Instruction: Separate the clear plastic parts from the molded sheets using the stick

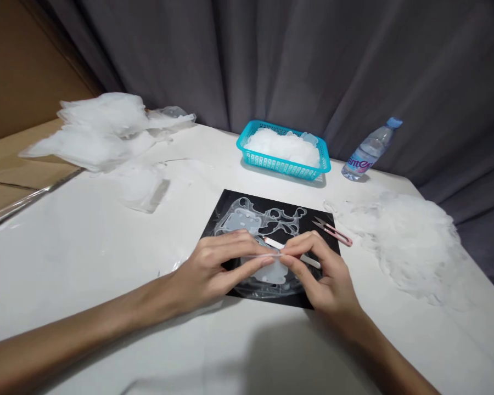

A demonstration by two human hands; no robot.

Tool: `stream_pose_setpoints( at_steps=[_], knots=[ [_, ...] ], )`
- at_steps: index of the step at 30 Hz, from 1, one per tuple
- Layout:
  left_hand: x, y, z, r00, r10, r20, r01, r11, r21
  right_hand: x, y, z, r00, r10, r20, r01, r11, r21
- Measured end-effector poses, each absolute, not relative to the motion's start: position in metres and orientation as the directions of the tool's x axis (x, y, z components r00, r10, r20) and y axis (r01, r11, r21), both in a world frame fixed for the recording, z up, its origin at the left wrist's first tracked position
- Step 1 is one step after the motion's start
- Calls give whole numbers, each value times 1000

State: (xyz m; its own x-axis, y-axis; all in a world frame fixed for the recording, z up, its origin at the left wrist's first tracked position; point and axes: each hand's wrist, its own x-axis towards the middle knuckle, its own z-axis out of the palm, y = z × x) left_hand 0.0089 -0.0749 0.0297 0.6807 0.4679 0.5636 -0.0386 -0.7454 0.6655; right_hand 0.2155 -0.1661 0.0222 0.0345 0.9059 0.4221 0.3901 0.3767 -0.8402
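Note:
Above a black mat (pixel 218 211), my left hand (pixel 222 260) and my right hand (pixel 319 266) meet, both pinching a thin translucent plastic piece (pixel 276 254) edge-on between thumbs and fingers. Most of that piece is hidden by my fingers. Under my hands lies a frosted plastic sheet (pixel 271 272) with small holes. Farther back on the mat is a cut-out plastic sheet (pixel 242 220) with curved openings. A white stick-like tool (pixel 310 261) lies partly behind my right fingers. Pink-handled thread snips (pixel 333 231) rest across the mat's right edge.
A turquoise basket (pixel 284 169) full of white translucent pieces stands at the back, with a water bottle (pixel 366 153) to its right. Plastic sheets (pixel 102 131) are piled at the left by a cardboard box (pixel 20 181). Plastic scraps (pixel 420 241) heap up at the right.

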Motion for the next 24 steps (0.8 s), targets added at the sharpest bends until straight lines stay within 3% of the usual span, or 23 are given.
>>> stream_pose_setpoints(
  at_steps=[9, 24],
  knots=[
    [10, -78, 30, 651, 444, 616, -66, -775, 628, 212, -169, 18, 32, 911, 412, 385, 369, -846],
    [4, -74, 28, 629, 388, 674, -118, -809, 575, 211, -168, 17, 43, 858, 511, 410, 451, -792]
  ],
)
